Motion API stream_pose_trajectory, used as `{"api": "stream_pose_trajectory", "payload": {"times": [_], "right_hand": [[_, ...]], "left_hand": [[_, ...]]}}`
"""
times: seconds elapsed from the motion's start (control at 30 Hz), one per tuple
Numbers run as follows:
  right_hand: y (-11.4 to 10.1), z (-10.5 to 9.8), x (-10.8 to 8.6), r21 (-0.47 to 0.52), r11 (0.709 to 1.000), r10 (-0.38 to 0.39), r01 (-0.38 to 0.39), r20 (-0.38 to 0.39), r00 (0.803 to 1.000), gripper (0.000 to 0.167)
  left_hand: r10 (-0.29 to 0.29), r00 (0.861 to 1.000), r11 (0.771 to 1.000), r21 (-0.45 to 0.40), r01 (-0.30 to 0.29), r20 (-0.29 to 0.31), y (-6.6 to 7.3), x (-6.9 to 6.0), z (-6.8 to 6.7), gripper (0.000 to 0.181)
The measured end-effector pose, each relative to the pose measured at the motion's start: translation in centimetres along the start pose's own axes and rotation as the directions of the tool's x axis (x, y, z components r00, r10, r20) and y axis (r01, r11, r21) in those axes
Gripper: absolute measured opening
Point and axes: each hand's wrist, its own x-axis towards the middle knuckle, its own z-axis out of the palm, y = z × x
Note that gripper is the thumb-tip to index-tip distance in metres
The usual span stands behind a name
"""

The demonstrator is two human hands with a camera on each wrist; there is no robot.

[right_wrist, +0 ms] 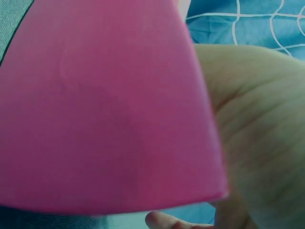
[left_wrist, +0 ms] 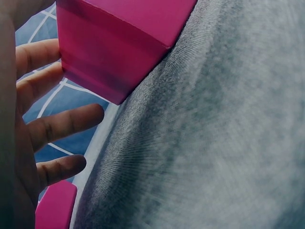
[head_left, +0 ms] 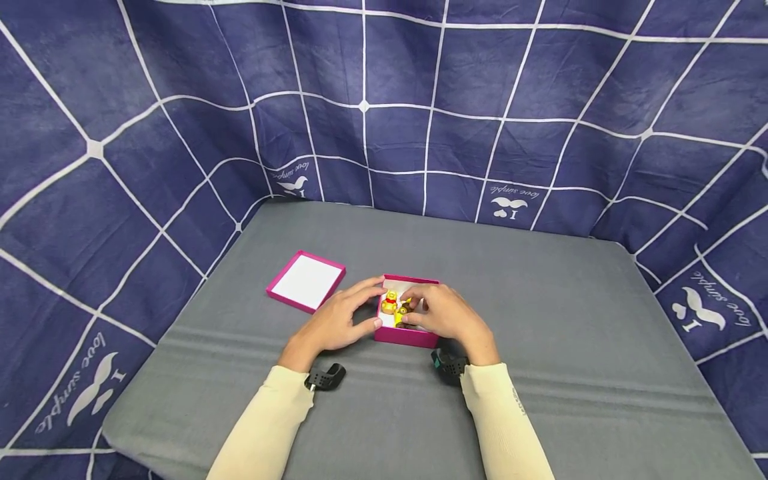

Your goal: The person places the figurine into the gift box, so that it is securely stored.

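Note:
A magenta box [head_left: 406,336] with a pale inside stands on the grey surface. In it is a yellow bear figurine [head_left: 390,304] with a red band at its neck. Beside the bear is a brown-and-yellow figurine [head_left: 400,315], pinched between the thumb and fingers of my right hand [head_left: 451,312], which reaches in over the box's right side. My left hand [head_left: 339,321] is at the box's left side, fingers spread and touching its wall [left_wrist: 109,52]. In the right wrist view the box's side [right_wrist: 105,105] hides my right fingertips and the figurines.
A magenta lid [head_left: 306,281] with a white inside lies to the left of the box, inside up. The grey padded surface [head_left: 570,320] extends around them. Behind and at both sides hangs a navy cloth [head_left: 396,140] with white lines.

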Motion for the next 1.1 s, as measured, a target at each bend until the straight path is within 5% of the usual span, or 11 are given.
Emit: {"api": "stream_pose_trajectory", "payload": {"times": [0.4,0.67,1.1], "right_hand": [[-0.5,-0.3,-0.3,0.000,1.000,-0.013,0.013,-0.040,0.999,0.030],[-1.2,-1.1,-0.5,-0.053,0.996,-0.074,0.066,-0.158,0.985,0.033],[-2.2,-2.0,-0.8,0.103,0.974,-0.173,0.199,-0.218,0.960,0.031]], "left_hand": [[0.036,0.999,0.999,0.037,-0.035,-0.025,-0.2,-0.3,0.3,0.063],[0.017,1.000,0.999,0.030,-0.017,-0.013,-0.1,-0.2,0.0,0.062],[0.031,0.996,0.995,0.100,-0.023,-0.079,0.1,-0.3,-0.1,0.062]]}}
